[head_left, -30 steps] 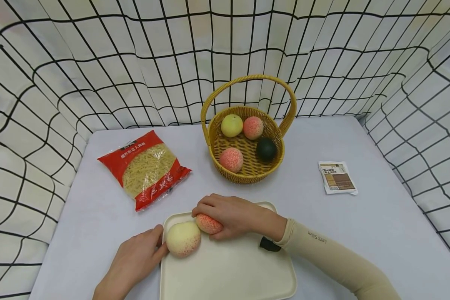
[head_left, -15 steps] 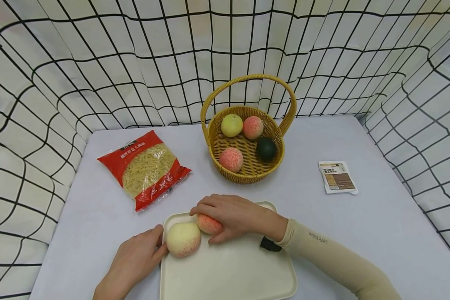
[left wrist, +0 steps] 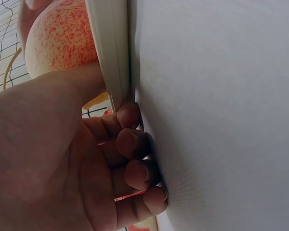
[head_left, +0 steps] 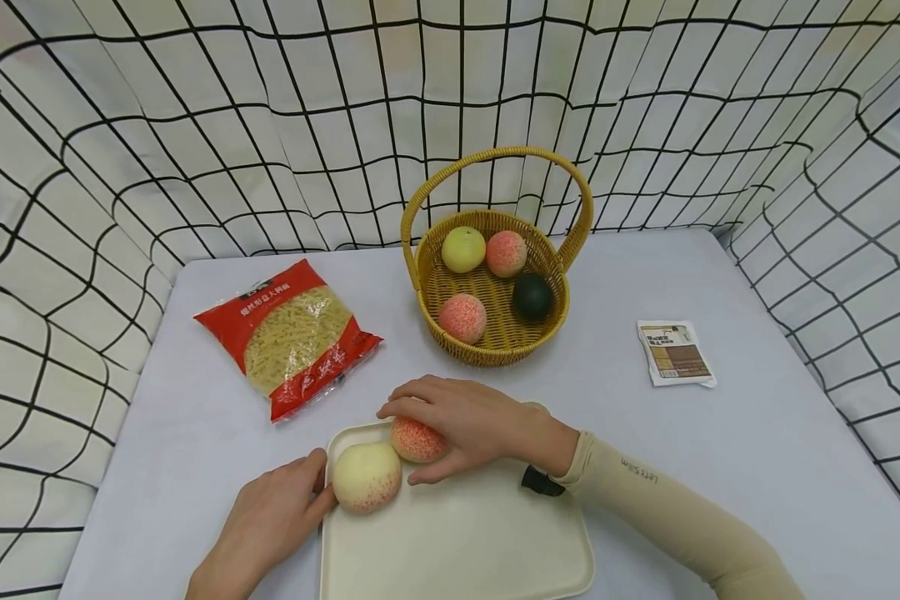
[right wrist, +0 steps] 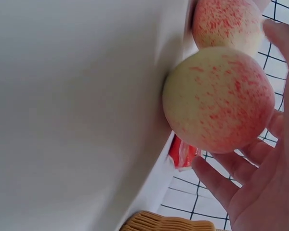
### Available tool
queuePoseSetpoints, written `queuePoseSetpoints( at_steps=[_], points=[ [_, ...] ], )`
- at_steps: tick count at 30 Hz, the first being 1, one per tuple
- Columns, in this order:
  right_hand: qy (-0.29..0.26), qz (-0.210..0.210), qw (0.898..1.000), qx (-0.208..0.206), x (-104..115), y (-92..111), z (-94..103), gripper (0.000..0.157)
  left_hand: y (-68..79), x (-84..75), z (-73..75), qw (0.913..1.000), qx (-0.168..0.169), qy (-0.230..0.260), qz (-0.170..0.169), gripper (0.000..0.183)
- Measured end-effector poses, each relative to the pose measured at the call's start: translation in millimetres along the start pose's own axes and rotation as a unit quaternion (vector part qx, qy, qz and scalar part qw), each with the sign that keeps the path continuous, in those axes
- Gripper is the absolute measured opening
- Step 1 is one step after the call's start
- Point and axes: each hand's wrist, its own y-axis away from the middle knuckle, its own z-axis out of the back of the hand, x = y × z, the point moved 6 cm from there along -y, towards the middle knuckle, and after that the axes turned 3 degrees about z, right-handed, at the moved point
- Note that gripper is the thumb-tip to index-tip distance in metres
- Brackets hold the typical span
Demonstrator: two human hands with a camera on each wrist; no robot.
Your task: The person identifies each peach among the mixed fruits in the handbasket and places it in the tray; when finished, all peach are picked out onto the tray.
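Observation:
A cream tray (head_left: 457, 533) bears two peaches at its far left corner. The paler peach (head_left: 367, 477) lies by the left rim; the redder peach (head_left: 417, 439) touches it on the right. My left hand (head_left: 273, 512) pinches the tray's left rim, thumb on the inner side, curled fingers outside against the cloth, as the left wrist view shows. Over the redder peach is my right hand (head_left: 468, 421), fingers loosely spread around its far side. In the right wrist view that peach (right wrist: 219, 98) rests on the tray, and the thumb stands apart from it.
Behind the tray stands a wicker basket (head_left: 495, 354) holding several round fruits. A red pasta bag (head_left: 288, 337) lies at the left, a small white-and-brown packet (head_left: 675, 354) at the right. Black netting surrounds the table. The right wrist strap (head_left: 542, 482) hangs over the tray.
My right hand has loosened from the redder peach: its thumb has drawn away and the hand has risen slightly. The peach stays on the tray. My left hand has not moved.

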Motion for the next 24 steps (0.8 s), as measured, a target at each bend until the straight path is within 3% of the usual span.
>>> queuePoseSetpoints(
  at_steps=[24],
  points=[
    [0.002, -0.023, 0.999, -0.024, -16, 0, 41.6, 0.076, -0.5, -0.5, 0.3, 1.0000, -0.007, -0.004, -0.004, 0.017]
  ],
)
